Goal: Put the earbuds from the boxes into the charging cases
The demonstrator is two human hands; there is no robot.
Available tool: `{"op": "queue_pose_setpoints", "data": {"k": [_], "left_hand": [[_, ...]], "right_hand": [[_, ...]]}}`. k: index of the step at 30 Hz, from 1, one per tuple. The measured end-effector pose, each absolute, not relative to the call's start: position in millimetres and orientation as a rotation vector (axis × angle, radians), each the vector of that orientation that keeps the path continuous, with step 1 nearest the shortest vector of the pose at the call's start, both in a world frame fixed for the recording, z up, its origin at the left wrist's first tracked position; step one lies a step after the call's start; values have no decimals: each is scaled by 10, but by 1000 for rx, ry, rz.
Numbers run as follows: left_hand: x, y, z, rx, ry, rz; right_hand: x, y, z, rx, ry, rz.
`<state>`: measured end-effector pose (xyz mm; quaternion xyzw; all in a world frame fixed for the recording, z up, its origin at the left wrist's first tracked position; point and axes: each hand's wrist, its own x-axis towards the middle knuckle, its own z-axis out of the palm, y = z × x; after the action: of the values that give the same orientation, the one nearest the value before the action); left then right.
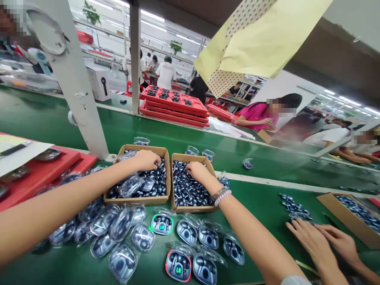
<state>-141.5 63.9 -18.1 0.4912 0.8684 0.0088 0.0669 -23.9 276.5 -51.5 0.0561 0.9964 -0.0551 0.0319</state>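
Observation:
My left hand (146,160) reaches into the left cardboard box (139,201), its fingers closed in a pinch on a dark earbud among many loose ones. Wrapped charging cases (130,186) also lie in that box. Over the right cardboard box (192,209), filled with loose earbuds (192,192), my right hand (198,172) has its fingertips pinched on an earbud. In front of the boxes stand several open charging cases. One case (162,224) glows green and holds earbuds; another (178,266) has a red glowing rim and a green display.
Closed, film-wrapped cases (121,223) are heaped at the left beside red trays (44,174). A co-worker's hands (311,241) are at the right, near loose earbuds (295,206) and another box (347,217). Stacked red trays (175,113) stand beyond the green belt (261,158). Yellow paper (261,39) hangs overhead.

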Motion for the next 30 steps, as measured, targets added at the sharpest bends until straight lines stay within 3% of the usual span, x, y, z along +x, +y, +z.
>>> {"op": "queue_pose_setpoints", "data": {"k": [7,14,22,30], "left_hand": [[-1404,565,10,1521,2698,266],[-372,254,294,1564,2526,977],[467,516,-432,1907,2639,496],[448,562,-507,1985,2661,458]], "right_hand": [[-99,2704,-280,252,3187,-372],[863,2326,207,91,3133,-524],[1479,1968,-351,3,3164,-192],[1486,2031,-377,-62,3224,-288]]}}
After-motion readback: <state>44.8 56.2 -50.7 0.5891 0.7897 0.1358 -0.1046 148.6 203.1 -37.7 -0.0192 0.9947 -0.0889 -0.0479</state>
